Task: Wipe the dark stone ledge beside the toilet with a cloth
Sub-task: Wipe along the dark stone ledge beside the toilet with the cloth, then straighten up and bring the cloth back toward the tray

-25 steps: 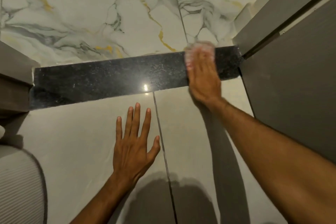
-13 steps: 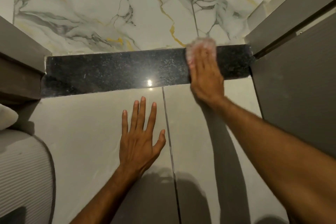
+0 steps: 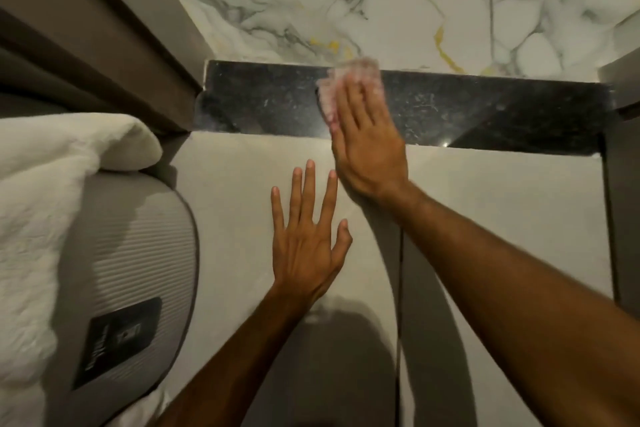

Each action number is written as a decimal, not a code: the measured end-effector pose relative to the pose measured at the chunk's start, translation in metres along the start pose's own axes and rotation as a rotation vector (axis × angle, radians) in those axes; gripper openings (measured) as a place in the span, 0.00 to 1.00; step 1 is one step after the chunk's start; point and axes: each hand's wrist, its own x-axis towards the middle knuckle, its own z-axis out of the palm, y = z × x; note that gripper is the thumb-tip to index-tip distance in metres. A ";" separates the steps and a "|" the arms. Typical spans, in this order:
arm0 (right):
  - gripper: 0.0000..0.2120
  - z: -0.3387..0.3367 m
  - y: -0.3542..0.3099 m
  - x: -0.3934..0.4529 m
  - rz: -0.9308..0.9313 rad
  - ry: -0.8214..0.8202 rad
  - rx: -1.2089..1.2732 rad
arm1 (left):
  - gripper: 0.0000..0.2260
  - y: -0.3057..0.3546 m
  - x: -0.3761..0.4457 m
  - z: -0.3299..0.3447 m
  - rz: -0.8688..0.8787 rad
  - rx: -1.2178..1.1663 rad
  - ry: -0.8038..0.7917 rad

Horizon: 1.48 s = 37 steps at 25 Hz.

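Note:
A dark speckled stone ledge runs across the view between the marble wall and the grey floor tiles. My right hand lies flat on a pale pink cloth and presses it onto the ledge's left-of-middle part; the cloth shows above and left of the fingers. My left hand rests flat on the grey floor tile in front of the ledge, fingers spread, holding nothing.
A grey ribbed cushion with a dark label and a white fluffy towel fill the left. A brown cabinet edge rises at the upper left. A grey panel borders the right. White marble wall stands behind the ledge.
My right hand has slid the cloth leftward along the ledge, from its right end toward the middle. The view has shifted, showing more of the cushion and towel. My left hand stays flat on the tile.

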 end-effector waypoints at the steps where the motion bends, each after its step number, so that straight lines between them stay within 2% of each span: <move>1: 0.30 -0.001 -0.005 -0.011 -0.066 -0.039 0.068 | 0.35 -0.007 -0.006 -0.002 -0.020 0.007 0.005; 3: 0.30 0.000 0.006 -0.038 -0.038 -0.068 0.126 | 0.36 -0.020 -0.018 -0.005 -0.055 0.013 0.010; 5: 0.30 -0.004 0.009 -0.031 0.179 -0.010 0.109 | 0.36 -0.031 -0.027 -0.006 -0.083 0.031 0.017; 7: 0.31 -0.007 -0.021 0.008 0.384 0.052 0.088 | 0.36 -0.036 -0.030 -0.005 -0.116 0.035 0.046; 8: 0.32 -0.005 -0.044 0.030 0.362 0.051 0.106 | 0.36 -0.036 -0.031 -0.004 -0.142 0.037 0.068; 9: 0.32 -0.001 -0.070 0.049 0.265 0.018 0.130 | 0.36 -0.036 -0.033 -0.003 -0.178 0.036 0.089; 11: 0.32 0.008 -0.111 0.062 -0.012 -0.029 0.141 | 0.37 -0.037 -0.038 0.000 -0.248 0.009 0.124; 15: 0.29 0.018 -0.113 0.011 -0.393 -0.107 0.128 | 0.37 -0.043 -0.063 -0.010 -0.329 -0.027 0.088; 16: 0.30 0.015 -0.103 -0.009 -0.434 -0.132 0.164 | 0.38 -0.040 -0.074 -0.018 -0.329 -0.044 0.043; 18: 0.31 -0.003 -0.085 -0.058 -0.396 -0.245 0.221 | 0.38 -0.030 -0.101 -0.043 -0.335 -0.097 -0.089; 20: 0.31 -0.036 -0.077 -0.110 -0.212 -0.417 0.309 | 0.37 -0.017 -0.133 -0.085 -0.339 -0.106 -0.179; 22: 0.30 -0.086 -0.078 -0.155 0.038 -0.517 0.515 | 0.35 -0.005 -0.163 -0.142 -0.327 -0.070 -0.200; 24: 0.29 -0.156 -0.092 -0.194 0.184 -0.475 0.651 | 0.33 0.008 -0.196 -0.219 -0.287 -0.060 -0.215; 26: 0.24 -0.231 -0.114 -0.221 0.275 -0.405 0.784 | 0.32 0.015 -0.225 -0.301 -0.244 -0.075 -0.228; 29: 0.23 -0.331 -0.155 -0.244 0.323 -0.306 0.906 | 0.30 0.007 -0.244 -0.413 -0.176 -0.110 -0.236; 33: 0.23 -0.451 -0.219 -0.272 0.267 -0.266 0.992 | 0.29 -0.020 -0.262 -0.556 -0.173 -0.159 -0.159; 37: 0.23 -0.515 -0.278 -0.288 0.293 -0.313 1.064 | 0.30 -0.068 -0.275 -0.632 -0.234 -0.143 -0.108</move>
